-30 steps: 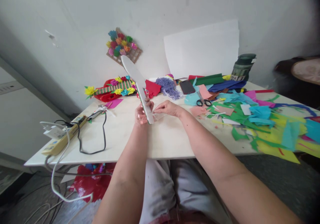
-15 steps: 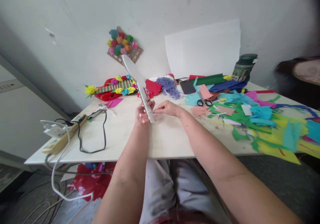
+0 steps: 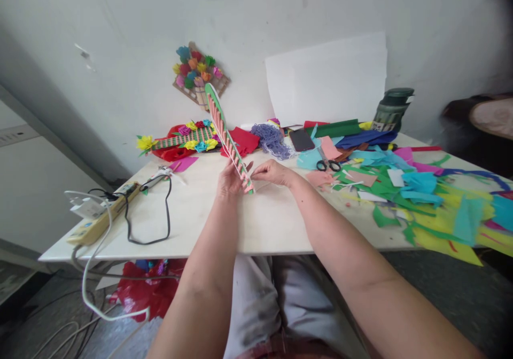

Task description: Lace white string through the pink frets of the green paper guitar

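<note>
- The green-edged craft board with salmon-pink rolled strips (image 3: 226, 134) is held up above the white table (image 3: 192, 220), in front of the person, its striped face turned towards the left and seen at a steep slant.
- Its long axis runs from a rounded upper end, at upper left, down to a narrow lower end, at lower right, between the hands.
- The left hand (image 3: 229, 180) is nearer: its fingers curl around the lower part from behind and keep hold of it, some of them hidden by the board.
- The right hand (image 3: 274, 173) is just to the right of that lower end, its thumb and fingertips brought together in a pinch pointing left at the board. From those fingertips, most of the board lies up and to the left.
- Whether this pinch touches the board's edge, or has anything thin in it, I cannot tell.
- Beyond the right wrist lie black-handled scissors (image 3: 327, 163); purple yarn (image 3: 270, 140) lies behind the hands.
</note>
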Action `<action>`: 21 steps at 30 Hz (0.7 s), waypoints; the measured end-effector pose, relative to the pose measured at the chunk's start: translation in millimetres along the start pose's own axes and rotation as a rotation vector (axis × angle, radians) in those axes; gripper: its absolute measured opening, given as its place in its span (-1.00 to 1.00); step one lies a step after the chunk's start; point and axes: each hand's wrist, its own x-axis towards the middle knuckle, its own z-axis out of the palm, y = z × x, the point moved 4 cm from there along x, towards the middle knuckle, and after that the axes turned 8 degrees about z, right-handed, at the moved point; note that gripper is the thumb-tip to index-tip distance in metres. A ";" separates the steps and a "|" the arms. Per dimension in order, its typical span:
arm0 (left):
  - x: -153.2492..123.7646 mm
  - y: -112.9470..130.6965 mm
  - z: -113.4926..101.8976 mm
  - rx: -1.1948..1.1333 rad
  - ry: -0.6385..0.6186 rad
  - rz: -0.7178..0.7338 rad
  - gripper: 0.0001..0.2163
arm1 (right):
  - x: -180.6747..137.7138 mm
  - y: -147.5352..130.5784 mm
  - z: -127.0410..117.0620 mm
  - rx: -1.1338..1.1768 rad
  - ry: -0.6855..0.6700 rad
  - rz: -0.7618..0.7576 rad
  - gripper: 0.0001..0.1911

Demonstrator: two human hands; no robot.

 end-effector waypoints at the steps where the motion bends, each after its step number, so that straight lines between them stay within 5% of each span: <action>1: 0.5 -1.1 -0.9 -0.002 0.008 -0.004 -0.68 | 0.6 1.2 -0.5 -0.008 -0.004 -0.008 -0.72; 14: 4.3 -7.0 -5.9 0.038 0.142 -0.029 -0.63 | 0.2 7.9 -7.2 0.194 -0.009 0.127 -0.89; 21: 4.4 -8.4 -9.2 0.043 0.182 -0.058 -0.62 | -3.6 7.2 -5.2 0.623 0.113 0.268 -0.85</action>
